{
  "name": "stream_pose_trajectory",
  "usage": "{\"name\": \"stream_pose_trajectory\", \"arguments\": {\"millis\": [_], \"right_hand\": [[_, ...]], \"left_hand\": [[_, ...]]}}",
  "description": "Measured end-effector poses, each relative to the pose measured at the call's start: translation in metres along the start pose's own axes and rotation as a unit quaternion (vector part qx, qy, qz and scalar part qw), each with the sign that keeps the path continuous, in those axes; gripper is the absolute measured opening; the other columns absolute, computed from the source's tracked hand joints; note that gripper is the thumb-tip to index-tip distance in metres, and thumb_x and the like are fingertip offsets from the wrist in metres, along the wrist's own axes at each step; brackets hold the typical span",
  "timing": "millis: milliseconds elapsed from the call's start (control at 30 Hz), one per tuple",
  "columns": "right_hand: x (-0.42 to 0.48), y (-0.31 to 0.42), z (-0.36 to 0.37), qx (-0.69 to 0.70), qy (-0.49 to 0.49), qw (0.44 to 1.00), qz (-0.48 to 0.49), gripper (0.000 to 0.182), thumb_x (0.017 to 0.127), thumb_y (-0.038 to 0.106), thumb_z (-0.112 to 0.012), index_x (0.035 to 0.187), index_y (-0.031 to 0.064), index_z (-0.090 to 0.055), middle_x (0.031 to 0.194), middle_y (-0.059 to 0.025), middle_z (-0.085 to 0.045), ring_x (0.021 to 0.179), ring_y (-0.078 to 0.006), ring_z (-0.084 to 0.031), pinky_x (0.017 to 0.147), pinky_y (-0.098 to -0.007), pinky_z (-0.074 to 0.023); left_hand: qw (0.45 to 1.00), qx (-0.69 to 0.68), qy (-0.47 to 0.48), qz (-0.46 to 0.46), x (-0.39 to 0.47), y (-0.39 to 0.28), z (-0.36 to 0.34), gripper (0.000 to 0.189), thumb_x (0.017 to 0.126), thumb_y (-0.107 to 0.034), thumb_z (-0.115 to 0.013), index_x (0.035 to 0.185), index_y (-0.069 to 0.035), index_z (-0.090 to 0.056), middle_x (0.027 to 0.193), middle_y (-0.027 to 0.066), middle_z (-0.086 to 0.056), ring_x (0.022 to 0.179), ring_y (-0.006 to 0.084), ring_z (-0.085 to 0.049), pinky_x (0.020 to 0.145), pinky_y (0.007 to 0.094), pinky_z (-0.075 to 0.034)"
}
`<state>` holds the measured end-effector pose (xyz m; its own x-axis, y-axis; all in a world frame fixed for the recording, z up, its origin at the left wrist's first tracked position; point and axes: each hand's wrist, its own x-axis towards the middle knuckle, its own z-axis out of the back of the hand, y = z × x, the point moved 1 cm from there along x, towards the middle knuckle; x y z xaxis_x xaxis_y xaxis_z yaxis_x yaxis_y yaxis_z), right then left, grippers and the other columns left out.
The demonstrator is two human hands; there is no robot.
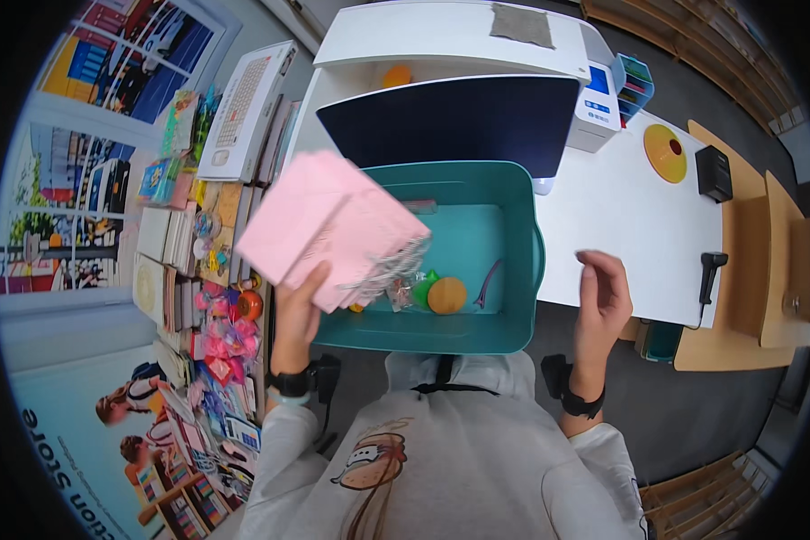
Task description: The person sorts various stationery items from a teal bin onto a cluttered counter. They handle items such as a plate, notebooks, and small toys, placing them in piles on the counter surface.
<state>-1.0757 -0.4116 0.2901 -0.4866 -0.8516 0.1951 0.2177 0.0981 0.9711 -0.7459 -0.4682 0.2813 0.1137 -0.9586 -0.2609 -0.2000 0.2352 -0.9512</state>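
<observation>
My left hand (304, 304) grips a stack of pink paper bags (337, 223) by its near edge. Grey cord-like handles hang along the stack's right side. The stack is tilted over the left part of a teal plastic bin (418, 331) and hides some of its inside. In the bin lie a round wooden disc (447, 295), a green object (424, 290), a small clear packet (399, 294), a thin purple item (488, 283) and a clear tube-like piece (420, 206). Right of the bin, my right hand (604, 290) is raised with bent fingers, holding nothing visible.
A monitor (452, 121) stands behind the bin on a white desk (621, 223). Further right are a white boxed device (594, 111), a yellow disc (665, 154), a black box (713, 173) and a handheld scanner (710, 277). A crowded shelf with a keyboard box (246, 115) lines the left.
</observation>
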Motion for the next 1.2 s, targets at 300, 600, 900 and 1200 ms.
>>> {"name": "stream_pose_trajectory", "arguments": {"millis": [300,600,900,1200], "right_hand": [[0.03,-0.004,-0.219,-0.335,0.533,0.742,0.23,0.021,0.068,-0.005,-0.054,0.089,-0.005,-0.056,0.093,-0.0218,-0.056,0.093,-0.034,-0.055,0.077,-0.0373,-0.0487],[-0.008,-0.212,-0.306,-0.484,0.374,0.742,0.275,0.021,0.074,0.007,-0.053,0.093,-0.0008,-0.054,0.094,-0.0142,-0.053,0.088,-0.0277,-0.055,0.077,-0.0379,-0.0475],[-0.027,-0.24,-0.313,-0.541,0.327,0.74,0.23,0.016,0.076,0.007,-0.051,0.091,0.0057,-0.056,0.086,-0.0115,-0.056,0.086,-0.0283,-0.055,0.074,-0.0373,-0.0453],[-0.006,-0.211,-0.296,-0.245,0.392,0.867,0.188,0.019,0.085,0.009,-0.048,0.103,0.003,-0.048,0.09,-0.0158,-0.059,0.082,-0.0329,-0.058,0.072,-0.0396,-0.046]], "left_hand": [[0.871,-0.356,-0.318,-0.115,-0.151,0.007,0.117,0.044,0.087,-0.016,-0.052,0.125,0.0,-0.039,0.123,0.0133,-0.048,0.112,0.0273,-0.048,0.093,0.0465,-0.04],[0.803,-0.353,-0.409,-0.25,-0.282,0.077,0.163,0.036,0.089,-0.022,-0.048,0.122,-0.008,-0.047,0.124,0.0105,-0.049,0.112,0.0269,-0.047,0.092,0.044,-0.04],[0.669,-0.392,-0.565,-0.282,-0.326,0.096,0.172,0.037,0.088,-0.019,-0.05,0.122,-0.005,-0.047,0.123,0.0116,-0.05,0.11,0.0269,-0.049,0.091,0.0421,-0.042],[0.673,-0.438,-0.547,-0.238,-0.303,0.111,0.187,0.037,0.089,-0.02,-0.047,0.123,-0.006,-0.045,0.122,0.0102,-0.05,0.111,0.0254,-0.048,0.089,0.0408,-0.044]]}}
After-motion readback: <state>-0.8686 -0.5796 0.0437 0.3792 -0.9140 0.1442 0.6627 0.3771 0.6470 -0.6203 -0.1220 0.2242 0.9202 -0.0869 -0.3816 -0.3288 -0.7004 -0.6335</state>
